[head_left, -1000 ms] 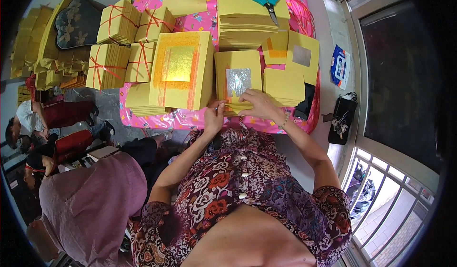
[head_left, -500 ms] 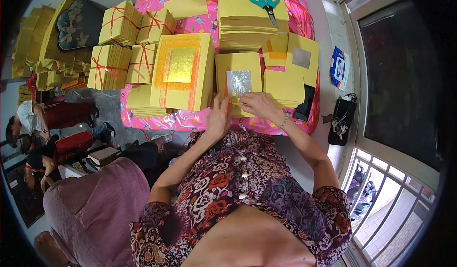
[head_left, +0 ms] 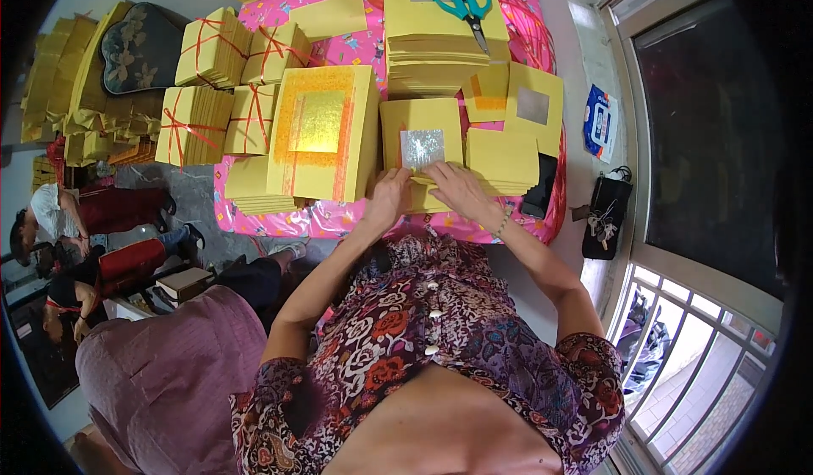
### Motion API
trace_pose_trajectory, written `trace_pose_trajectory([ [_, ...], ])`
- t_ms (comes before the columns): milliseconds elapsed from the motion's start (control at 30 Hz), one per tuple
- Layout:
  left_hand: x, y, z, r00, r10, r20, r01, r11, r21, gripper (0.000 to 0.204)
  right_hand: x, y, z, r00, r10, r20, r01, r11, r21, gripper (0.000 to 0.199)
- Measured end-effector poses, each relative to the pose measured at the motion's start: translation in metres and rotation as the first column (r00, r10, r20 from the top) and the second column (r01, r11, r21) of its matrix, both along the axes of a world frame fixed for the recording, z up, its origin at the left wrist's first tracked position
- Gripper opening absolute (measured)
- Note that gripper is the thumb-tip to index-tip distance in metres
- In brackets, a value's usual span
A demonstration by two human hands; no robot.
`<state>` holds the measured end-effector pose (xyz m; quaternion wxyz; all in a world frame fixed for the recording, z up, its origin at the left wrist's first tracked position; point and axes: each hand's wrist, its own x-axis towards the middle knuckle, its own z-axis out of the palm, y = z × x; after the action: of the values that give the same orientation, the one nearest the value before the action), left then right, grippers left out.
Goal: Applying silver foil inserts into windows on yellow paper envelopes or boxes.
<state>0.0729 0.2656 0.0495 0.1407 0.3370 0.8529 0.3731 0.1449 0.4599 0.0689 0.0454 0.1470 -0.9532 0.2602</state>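
Observation:
Before me lies a yellow paper sheet (head_left: 394, 124) with a silver foil square (head_left: 422, 147), on a stack of similar paper. My left hand (head_left: 389, 200) has its fingers closed on the sheet's near edge, at the left. At the right of that same edge my right hand (head_left: 461, 192) pinches the paper, its fingertips against the foil's lower border. A fold seems to be at the edge between my hands, though the fingers hide part of it. Beside my left hand stands a thick stack of gold-foil paper (head_left: 320, 132). To the right of my right hand sits a pile of folded yellow papers (head_left: 503, 155).
Teal-handled scissors (head_left: 468, 9) rest on a tall paper stack (head_left: 445, 39) at the back. Bundles tied with red string (head_left: 193, 124) stand at the left on the pink tablecloth (head_left: 339, 221). A person in a mauve top (head_left: 174, 365) is close on my left. A door (head_left: 711, 136) is at right.
My right hand has shifted slightly and its fingers now lie flatter along the sheet's near edge. My left fingers have curled down onto the paper. The whole view has shifted a little.

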Motion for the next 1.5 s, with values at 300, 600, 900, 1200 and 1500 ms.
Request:
trace_pose_trajectory([
  [300, 0.004, 0.01, 0.06, 0.983, 0.069, -0.169, -0.053, 0.994, 0.1, 0.058, -0.021, 0.023, 0.046, 1.0, 0.005, -0.016, -0.006, 0.999, -0.038, 0.02],
  [600, -0.003, 0.027, 0.111, 0.896, 0.365, -0.253, -0.226, 0.865, 0.448, 0.073, -0.035, 0.048, 0.148, 0.996, -0.051, -0.067, 0.041, 0.99, -0.133, 0.015],
  [900, -0.021, 0.028, 0.065, 0.904, 0.123, 0.409, -0.368, 0.711, 0.599, 0.031, -0.043, 0.049, 0.132, 0.984, -0.173, -0.035, 0.156, 0.947, -0.282, 0.029],
  [1200, -0.015, 0.027, 0.07, 0.925, 0.105, 0.366, -0.324, 0.722, 0.611, 0.033, -0.033, 0.048, 0.133, 0.97, -0.201, 0.14, 0.243, 0.864, -0.441, 0.033],
  [1500, -0.017, 0.025, 0.061, 0.9, 0.092, 0.427, -0.365, 0.694, 0.621, 0.023, -0.035, 0.047, 0.126, 0.982, -0.185, 0.03, 0.183, 0.919, -0.349, 0.019],
])
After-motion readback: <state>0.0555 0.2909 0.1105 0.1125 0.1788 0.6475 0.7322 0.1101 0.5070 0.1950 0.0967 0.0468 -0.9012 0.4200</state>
